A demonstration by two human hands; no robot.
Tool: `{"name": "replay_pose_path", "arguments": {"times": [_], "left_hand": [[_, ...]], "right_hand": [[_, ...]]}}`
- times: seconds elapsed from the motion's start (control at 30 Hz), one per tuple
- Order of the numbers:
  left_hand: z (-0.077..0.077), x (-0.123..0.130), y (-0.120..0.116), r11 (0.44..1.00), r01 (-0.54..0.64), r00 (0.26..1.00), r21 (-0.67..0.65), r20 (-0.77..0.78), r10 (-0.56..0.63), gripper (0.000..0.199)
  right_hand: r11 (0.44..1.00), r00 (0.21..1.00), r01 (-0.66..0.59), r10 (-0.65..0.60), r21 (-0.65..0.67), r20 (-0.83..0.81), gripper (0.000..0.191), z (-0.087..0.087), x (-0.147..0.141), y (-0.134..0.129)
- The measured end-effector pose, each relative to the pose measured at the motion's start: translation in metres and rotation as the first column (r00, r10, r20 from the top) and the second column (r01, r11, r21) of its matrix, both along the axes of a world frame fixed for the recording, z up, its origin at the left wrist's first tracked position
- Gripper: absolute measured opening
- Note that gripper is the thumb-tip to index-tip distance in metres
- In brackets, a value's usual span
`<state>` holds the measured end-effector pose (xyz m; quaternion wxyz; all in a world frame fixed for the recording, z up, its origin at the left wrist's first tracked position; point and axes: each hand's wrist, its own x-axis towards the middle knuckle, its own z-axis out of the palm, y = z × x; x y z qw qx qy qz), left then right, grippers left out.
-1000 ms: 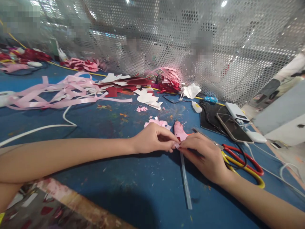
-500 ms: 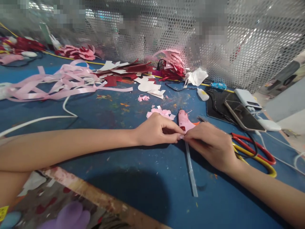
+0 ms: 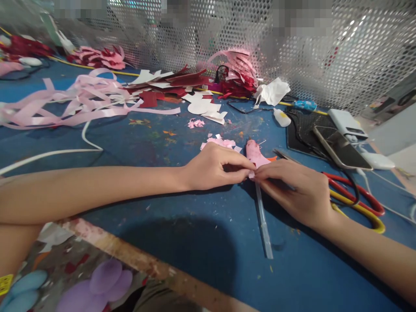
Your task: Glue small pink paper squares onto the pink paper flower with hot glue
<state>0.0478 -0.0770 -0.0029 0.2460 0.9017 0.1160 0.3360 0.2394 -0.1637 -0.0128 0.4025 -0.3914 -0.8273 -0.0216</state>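
My left hand and my right hand meet fingertip to fingertip above the blue table. Pinched between them is a small pale pink ribbon piece, mostly covered by the fingers. Just behind lies a pink glue gun, partly hidden by my hands, with a clear glue stick stretching toward me from under them. Cut pink ribbon pieces are heaped beyond my left hand. Scissors with red and yellow handles rest to the right of my right hand.
Long pink ribbons tangle at the left, by a white cable. White and red scraps lie toward the perforated metal panel. A phone and a white power bank sit at the right. Purple balloons show below the table edge.
The view has shifted slightly, so the table things appear a little higher. Both hands keep their pinch on the ribbon piece, with only a slight change at the fingertips.
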Motion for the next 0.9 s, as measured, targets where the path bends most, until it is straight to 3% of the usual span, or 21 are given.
{"name": "replay_pose_path", "arguments": {"times": [0.17, 0.43, 0.9], "left_hand": [[-0.0013, 0.0000, 0.0004, 1.000, 0.022, 1.000, 0.015, 0.009, -0.022, 0.016], [-0.0084, -0.0005, -0.0002, 0.986, 0.106, 0.994, -0.126, 0.002, -0.106, 0.031], [-0.0100, -0.0010, 0.0013, 0.985, 0.171, 0.985, -0.009, -0.029, -0.171, 0.037]], "right_hand": [[0.999, 1.000, -0.006, 0.006, 0.038, 0.002, 0.015, -0.0007, 0.0012, -0.0004], [0.997, 0.998, 0.067, -0.067, 0.042, 0.003, 0.012, -0.0012, 0.0000, -0.0015], [0.991, 0.992, 0.122, -0.120, 0.053, -0.036, 0.017, -0.0055, -0.0013, -0.0034]]}}
